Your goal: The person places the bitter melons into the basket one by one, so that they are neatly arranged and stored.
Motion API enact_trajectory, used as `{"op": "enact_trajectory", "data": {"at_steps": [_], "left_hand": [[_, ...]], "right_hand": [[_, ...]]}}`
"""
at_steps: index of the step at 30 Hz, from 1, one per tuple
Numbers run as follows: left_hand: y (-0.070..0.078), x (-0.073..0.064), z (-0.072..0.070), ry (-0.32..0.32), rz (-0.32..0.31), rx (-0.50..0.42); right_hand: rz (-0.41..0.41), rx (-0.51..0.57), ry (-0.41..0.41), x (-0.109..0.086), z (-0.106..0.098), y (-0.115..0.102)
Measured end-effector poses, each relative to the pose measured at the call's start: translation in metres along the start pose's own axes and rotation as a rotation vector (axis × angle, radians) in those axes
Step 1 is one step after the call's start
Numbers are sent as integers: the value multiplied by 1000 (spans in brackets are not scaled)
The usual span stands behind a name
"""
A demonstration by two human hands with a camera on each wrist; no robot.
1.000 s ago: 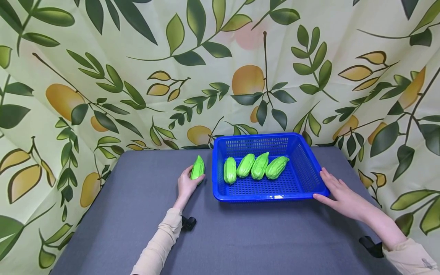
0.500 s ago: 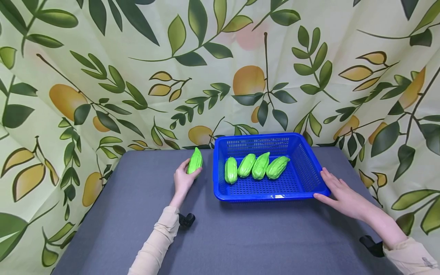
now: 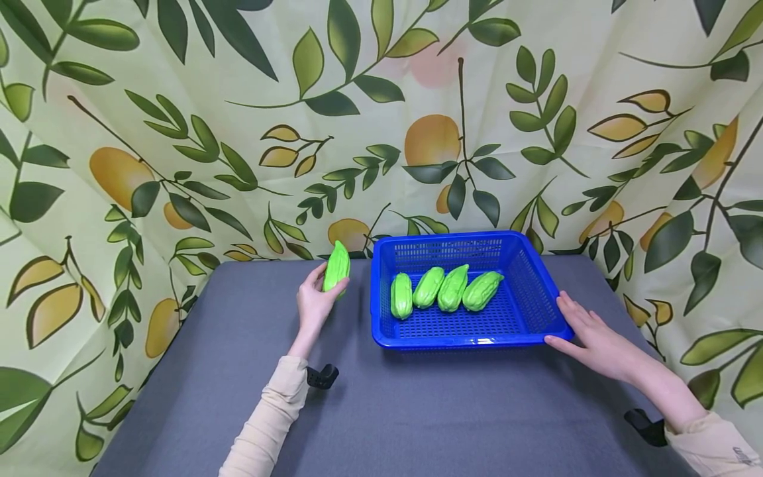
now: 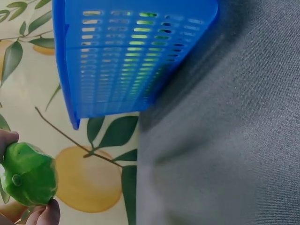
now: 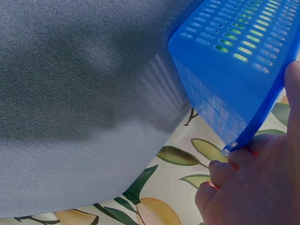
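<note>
My left hand (image 3: 316, 301) holds a light-green bitter melon (image 3: 337, 266) between thumb and fingers, its pointed tip up, to the left of a blue plastic basket (image 3: 471, 341). In the left wrist view the rounded end of the held bitter melon (image 4: 30, 176) shows, with fingertips on both sides of it and the table surface well off to the side. Several more bitter melons (image 3: 453, 289) lie side by side inside the basket. My right hand (image 3: 596, 341) rests on the basket's right rim with fingers extended; in the right wrist view its fingers lie along the rim (image 5: 262, 115).
A grey cloth (image 3: 417, 411) covers the table, its back edge running behind the basket. Behind and at the sides hangs a curtain (image 3: 369, 192) printed with leaves and fruit. A black wrist mount (image 3: 322, 376) sits at the left cuff, another (image 3: 645, 427) at the right.
My left hand has raised the bitter melon from the table, moving up and slightly left, away from the basket. My right hand and the basket have stayed in place.
</note>
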State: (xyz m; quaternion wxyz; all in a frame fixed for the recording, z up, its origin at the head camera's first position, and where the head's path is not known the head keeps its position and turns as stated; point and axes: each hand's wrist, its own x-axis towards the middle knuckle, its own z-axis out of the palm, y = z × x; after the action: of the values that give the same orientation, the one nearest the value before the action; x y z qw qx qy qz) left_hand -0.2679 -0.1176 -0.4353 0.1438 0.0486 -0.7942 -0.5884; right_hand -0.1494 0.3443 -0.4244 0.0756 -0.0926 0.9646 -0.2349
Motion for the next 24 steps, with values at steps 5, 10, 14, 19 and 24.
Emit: {"op": "enact_trajectory", "data": {"at_steps": [5, 10, 14, 19, 24], "left_hand": [[6, 0, 0, -15, -1, -22], [16, 1, 1, -21, 42, -90], [22, -2, 1, -8, 71, -106], [30, 2, 1, -28, 44, -114], [42, 12, 2, -53, 30, -130]], "right_hand": [[-1, -6, 0, 1, 0, 0], [-5, -5, 1, 0, 0, 1], [-4, -4, -1, 0, 0, 1], [-4, -6, -4, 1, -1, 1], [-8, -4, -5, 1, -1, 1]]}}
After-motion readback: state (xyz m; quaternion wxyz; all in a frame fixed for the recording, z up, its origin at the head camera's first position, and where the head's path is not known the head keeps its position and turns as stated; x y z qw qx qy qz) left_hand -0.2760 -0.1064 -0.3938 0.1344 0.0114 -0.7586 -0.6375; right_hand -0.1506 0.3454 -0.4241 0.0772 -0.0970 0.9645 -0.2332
